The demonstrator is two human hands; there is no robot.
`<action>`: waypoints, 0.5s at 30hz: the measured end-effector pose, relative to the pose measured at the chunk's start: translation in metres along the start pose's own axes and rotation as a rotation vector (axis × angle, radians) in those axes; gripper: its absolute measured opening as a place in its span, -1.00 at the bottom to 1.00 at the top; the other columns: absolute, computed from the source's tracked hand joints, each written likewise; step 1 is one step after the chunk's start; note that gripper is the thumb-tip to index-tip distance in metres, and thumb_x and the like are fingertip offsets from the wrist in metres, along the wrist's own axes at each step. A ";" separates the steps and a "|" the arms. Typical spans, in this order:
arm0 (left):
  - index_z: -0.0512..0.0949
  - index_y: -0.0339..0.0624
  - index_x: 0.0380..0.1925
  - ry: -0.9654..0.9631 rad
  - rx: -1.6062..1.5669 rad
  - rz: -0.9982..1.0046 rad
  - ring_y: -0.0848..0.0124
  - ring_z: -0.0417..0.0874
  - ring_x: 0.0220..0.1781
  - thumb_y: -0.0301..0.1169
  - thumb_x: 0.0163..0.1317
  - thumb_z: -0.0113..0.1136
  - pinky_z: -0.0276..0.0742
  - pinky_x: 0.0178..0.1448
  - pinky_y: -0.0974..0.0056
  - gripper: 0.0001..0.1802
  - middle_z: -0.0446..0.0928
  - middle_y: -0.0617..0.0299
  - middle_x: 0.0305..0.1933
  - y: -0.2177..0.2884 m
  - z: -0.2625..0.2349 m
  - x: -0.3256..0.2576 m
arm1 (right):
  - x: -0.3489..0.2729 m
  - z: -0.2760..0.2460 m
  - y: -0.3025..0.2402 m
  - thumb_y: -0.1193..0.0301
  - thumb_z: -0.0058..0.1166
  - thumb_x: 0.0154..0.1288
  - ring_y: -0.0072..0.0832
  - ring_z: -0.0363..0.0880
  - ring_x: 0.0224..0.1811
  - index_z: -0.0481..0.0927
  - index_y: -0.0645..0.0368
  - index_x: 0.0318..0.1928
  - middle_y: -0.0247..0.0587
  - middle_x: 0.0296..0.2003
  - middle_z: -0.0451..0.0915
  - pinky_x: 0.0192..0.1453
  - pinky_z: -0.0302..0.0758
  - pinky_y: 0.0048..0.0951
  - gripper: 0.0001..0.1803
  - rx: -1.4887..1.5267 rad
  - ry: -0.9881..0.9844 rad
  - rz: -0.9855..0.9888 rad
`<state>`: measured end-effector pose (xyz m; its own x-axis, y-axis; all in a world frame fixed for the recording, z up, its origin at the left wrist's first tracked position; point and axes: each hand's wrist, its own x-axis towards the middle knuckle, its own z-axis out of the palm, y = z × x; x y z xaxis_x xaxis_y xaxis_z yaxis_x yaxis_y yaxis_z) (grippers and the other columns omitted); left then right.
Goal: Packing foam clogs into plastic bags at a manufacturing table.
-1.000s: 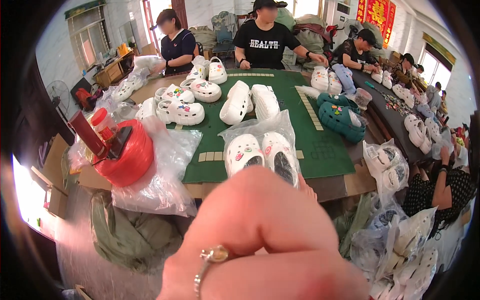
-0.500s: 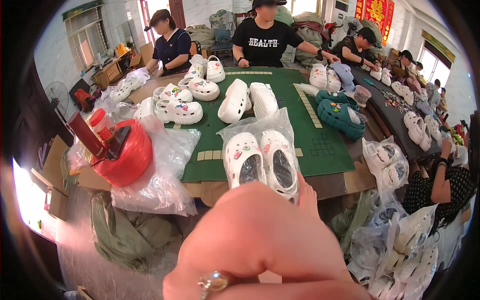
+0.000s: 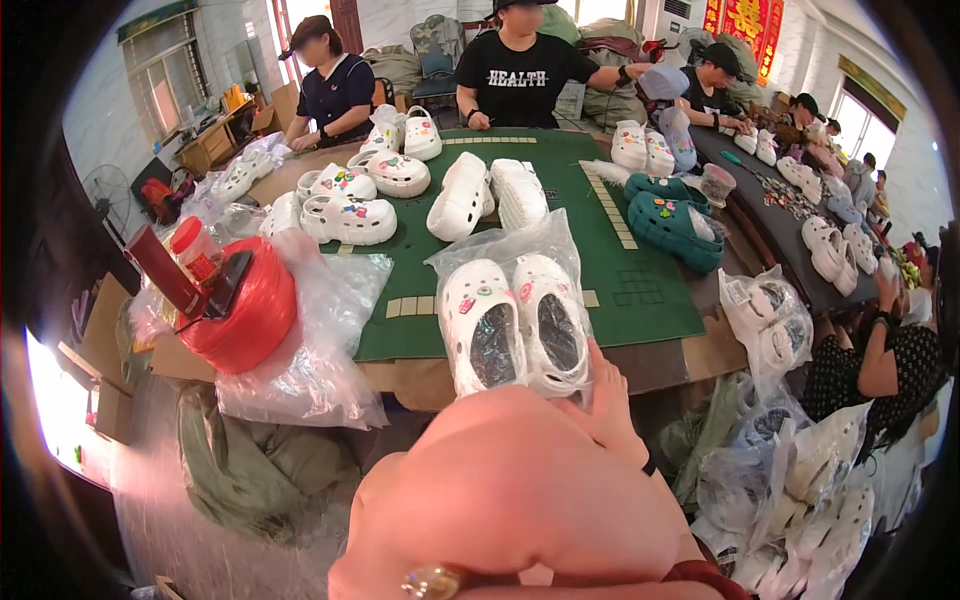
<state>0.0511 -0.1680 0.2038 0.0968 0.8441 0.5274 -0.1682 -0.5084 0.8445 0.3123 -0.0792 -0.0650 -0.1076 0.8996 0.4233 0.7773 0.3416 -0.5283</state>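
Observation:
In front of me on the table edge lies a pair of white clogs [image 3: 487, 315] with colourful charms, inside a clear plastic bag [image 3: 545, 235]. Their toes point away and their heel openings face me. My right hand [image 3: 607, 400] rests against the bag's right side near the heels, its fingers stretched out and a black band at the wrist. Very close to the camera, my left hand [image 3: 510, 480] fills the lower middle as a large blurred shape with a ring [image 3: 430, 582] at the bottom. Its fingers are mostly hidden, and it covers the bag's near end.
White clogs [image 3: 350, 218] stand left and beyond on the green mat [image 3: 560, 345]; dark teal clogs [image 3: 672, 225] sit at right. A red twine roll [image 3: 240, 325] carries a jar [image 3: 195, 250]. Bagged clogs [image 3: 765, 320] hang over the right edge. Several people work around the tables.
My right hand has slid in along the bag, and its wrist now shows. My left hand has shifted slightly. Across the table, a person in black has lifted a grey-blue thing.

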 end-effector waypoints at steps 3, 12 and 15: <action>0.35 -0.11 0.21 -0.002 -0.022 -0.029 0.11 0.50 -0.06 0.06 0.31 0.14 0.30 0.07 0.13 -0.38 0.44 0.10 0.10 0.001 0.001 0.002 | 0.000 0.000 0.001 -0.10 0.38 0.04 0.02 0.41 0.21 0.12 0.22 0.49 0.13 0.20 0.45 0.27 0.27 -0.01 0.15 -0.022 0.014 0.030; 0.36 -0.11 0.18 -0.012 -0.046 -0.075 0.14 0.50 -0.10 0.05 0.30 0.15 0.30 0.02 0.16 -0.40 0.45 0.11 0.06 0.006 0.003 0.006 | -0.002 -0.007 -0.004 -0.07 0.39 0.03 0.04 0.42 0.22 0.12 0.22 0.49 0.13 0.21 0.46 0.27 0.28 0.00 0.14 0.019 0.021 0.009; 0.36 -0.11 0.17 -0.010 -0.048 -0.089 0.15 0.50 -0.11 0.04 0.30 0.16 0.30 0.00 0.17 -0.40 0.45 0.11 0.05 0.007 0.002 0.006 | -0.002 -0.004 -0.005 -0.07 0.38 0.04 0.05 0.42 0.22 0.12 0.22 0.49 0.14 0.21 0.46 0.27 0.27 0.01 0.14 0.009 0.016 -0.024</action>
<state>0.0529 -0.1672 0.2129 0.1236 0.8835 0.4517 -0.2049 -0.4227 0.8828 0.3113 -0.0836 -0.0605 -0.1163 0.8864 0.4480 0.7692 0.3657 -0.5240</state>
